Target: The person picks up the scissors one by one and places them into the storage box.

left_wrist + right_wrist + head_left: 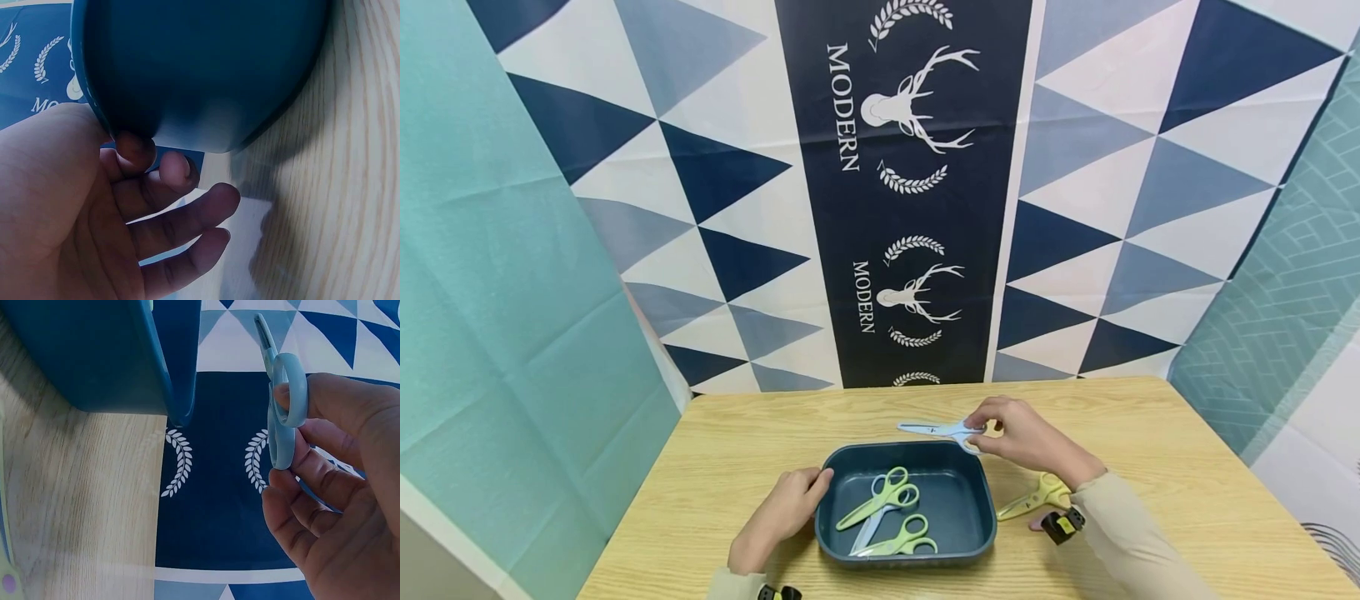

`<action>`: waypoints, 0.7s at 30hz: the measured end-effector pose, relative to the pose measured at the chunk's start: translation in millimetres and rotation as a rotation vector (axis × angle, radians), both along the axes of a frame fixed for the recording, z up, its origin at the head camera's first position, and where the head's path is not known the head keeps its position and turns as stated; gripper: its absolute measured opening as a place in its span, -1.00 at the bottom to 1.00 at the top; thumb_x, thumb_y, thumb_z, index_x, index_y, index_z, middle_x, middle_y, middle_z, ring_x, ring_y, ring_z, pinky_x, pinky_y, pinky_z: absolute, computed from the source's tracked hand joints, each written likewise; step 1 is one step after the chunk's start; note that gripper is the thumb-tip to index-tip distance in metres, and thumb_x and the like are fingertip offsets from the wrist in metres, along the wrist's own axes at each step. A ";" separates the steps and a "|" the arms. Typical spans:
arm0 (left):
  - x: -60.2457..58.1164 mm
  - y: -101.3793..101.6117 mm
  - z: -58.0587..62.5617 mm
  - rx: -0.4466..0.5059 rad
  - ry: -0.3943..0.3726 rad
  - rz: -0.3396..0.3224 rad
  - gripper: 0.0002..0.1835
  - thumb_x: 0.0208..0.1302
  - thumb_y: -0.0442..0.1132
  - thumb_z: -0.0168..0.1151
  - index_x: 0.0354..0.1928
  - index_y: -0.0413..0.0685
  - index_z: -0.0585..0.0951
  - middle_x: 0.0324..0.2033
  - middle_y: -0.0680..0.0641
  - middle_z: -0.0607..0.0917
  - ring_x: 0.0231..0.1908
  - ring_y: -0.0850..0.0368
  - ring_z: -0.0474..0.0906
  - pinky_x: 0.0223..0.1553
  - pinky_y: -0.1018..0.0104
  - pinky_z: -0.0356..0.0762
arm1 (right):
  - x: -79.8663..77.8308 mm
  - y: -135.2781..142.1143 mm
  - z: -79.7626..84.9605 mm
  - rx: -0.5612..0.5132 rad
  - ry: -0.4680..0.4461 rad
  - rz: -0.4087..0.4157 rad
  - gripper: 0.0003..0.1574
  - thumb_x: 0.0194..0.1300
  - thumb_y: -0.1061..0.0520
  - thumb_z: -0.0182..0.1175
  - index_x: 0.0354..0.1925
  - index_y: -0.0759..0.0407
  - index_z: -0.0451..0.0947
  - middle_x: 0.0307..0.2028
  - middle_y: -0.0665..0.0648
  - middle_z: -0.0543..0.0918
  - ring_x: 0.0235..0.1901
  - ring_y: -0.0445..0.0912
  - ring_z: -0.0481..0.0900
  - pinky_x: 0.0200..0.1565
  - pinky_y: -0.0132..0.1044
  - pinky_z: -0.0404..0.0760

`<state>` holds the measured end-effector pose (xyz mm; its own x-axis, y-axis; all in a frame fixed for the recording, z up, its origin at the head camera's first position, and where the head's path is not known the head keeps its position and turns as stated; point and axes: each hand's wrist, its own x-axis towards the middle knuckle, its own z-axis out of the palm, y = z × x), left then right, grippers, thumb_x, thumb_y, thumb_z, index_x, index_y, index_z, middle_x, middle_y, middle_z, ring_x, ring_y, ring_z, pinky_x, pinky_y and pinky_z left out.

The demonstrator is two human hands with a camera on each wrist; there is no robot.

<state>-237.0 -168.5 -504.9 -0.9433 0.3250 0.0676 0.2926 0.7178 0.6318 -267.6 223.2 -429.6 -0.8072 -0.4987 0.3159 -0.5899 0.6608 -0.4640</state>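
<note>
Light blue scissors [936, 429] are held by their handle loops in my right hand [1017, 429], blades pointing left over the far edge of the box. The right wrist view shows the same scissors [284, 419] pinched between thumb and fingers. My left hand [786, 504] grips the left rim of a dark blue box [955, 512], thumb on top; in the left wrist view the box's wall [200, 75] rises above the fingers. Inside the box lie green scissors [880, 500] across another light blue pair [868, 529], with more green scissors [898, 543] near the front wall.
Yellow scissors [1037, 497] lie on the wooden table [715, 467] right of the box, under my right forearm. A small pink piece [1037, 523] shows beside the wrist camera [1063, 525]. A patterned curtain [917, 208] hangs behind the table's far edge.
</note>
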 end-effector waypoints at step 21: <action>1.7 0.5 3.1 0.010 -0.012 -0.007 -0.51 0.66 0.01 -0.09 -0.47 -0.07 0.51 -0.61 0.08 0.42 -0.56 0.24 0.37 -0.47 0.36 0.36 | 0.7 -19.8 2.3 0.053 -0.033 0.050 -0.85 0.36 0.08 0.36 -0.12 0.03 0.77 -0.13 -0.04 0.73 -0.09 -0.11 0.67 -0.05 -0.18 0.69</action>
